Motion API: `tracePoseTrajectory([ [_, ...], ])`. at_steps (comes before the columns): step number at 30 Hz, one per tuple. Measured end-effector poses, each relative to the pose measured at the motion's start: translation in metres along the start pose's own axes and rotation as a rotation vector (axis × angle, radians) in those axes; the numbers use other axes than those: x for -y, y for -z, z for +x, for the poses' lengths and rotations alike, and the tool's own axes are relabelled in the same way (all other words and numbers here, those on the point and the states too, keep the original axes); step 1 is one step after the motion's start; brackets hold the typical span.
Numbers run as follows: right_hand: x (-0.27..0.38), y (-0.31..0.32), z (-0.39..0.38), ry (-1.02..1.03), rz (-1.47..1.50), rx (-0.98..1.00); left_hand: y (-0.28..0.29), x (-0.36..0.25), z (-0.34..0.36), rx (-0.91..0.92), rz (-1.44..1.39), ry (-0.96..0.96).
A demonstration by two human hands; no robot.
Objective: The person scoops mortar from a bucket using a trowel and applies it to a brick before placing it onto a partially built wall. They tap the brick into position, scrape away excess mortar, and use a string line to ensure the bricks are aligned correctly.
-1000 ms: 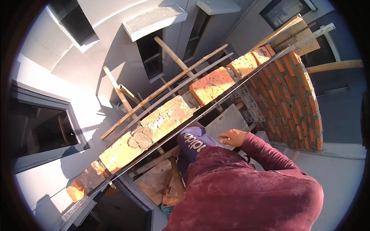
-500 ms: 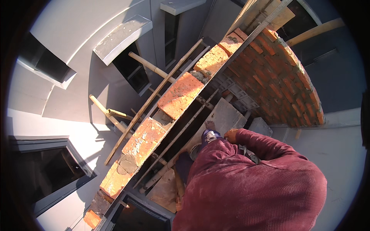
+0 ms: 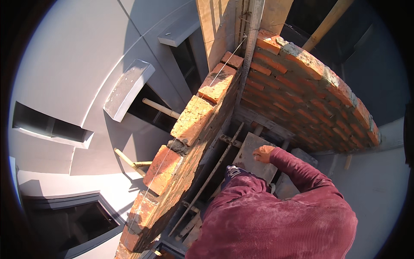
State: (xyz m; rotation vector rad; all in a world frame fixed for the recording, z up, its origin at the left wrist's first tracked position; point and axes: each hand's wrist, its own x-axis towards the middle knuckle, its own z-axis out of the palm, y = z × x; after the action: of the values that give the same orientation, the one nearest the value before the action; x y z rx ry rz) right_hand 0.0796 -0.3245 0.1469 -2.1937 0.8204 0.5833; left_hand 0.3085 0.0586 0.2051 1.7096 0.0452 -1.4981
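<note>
**Right hand stays on the grey slab**

Swung rightward since half a second ago, the view shows the right hand (image 3: 263, 153) resting flat, fingers released, on the grey slab (image 3: 252, 156), just right of the brick wall (image 3: 192, 123). Left hand is out of view.

Rough, matt red brick wall (image 3: 194, 129) with coarse grey mortar; a thin taut string (image 3: 224, 64) along its top. Right hand (image 3: 263, 153) on a matt grey slab (image 3: 254, 157). Ribbed, dusty maroon cloth sleeve (image 3: 302, 172). Smooth wooden pole (image 3: 330, 21), far right.
</note>
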Motion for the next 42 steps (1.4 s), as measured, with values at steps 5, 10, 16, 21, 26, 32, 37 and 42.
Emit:
tracePoseTrajectory([
  [5, -0.081, 0.033, -0.021, -0.028, 0.028, -0.041, -0.039, 0.001, -0.002, -0.163, 0.142, 0.049],
  [10, -0.067, 0.098, 0.004, -0.051, 0.899, -0.164, -0.050, 0.010, -0.022, -0.313, 0.285, 0.090],
  [16, 0.050, 0.265, 0.078, 0.344, 1.891, -0.360, -0.033, 0.016, -0.044, -0.440, 0.500, 0.099],
  [21, 0.074, 0.285, 0.106, 0.529, 1.841, -0.356, 0.014, 0.043, -0.067, -0.587, 0.659, 0.180],
  [26, 0.067, 0.286, 0.101, 0.410, 1.764, -0.436, 0.079, 0.089, -0.111, -0.712, 0.781, 0.410],
  [32, 0.036, 0.269, 0.060, 0.234, 1.591, -0.502, 0.133, 0.152, -0.176, -0.784, 1.044, 0.641],
  [37, -0.033, 0.299, 0.022, 0.159, 1.386, -0.853, 0.050, 0.036, -0.040, -0.745, 0.633, -0.262],
  [42, -0.039, 0.363, 0.042, 0.217, 1.286, -0.965, -0.159, -0.177, 0.087, -0.012, 0.146, -0.892],
])
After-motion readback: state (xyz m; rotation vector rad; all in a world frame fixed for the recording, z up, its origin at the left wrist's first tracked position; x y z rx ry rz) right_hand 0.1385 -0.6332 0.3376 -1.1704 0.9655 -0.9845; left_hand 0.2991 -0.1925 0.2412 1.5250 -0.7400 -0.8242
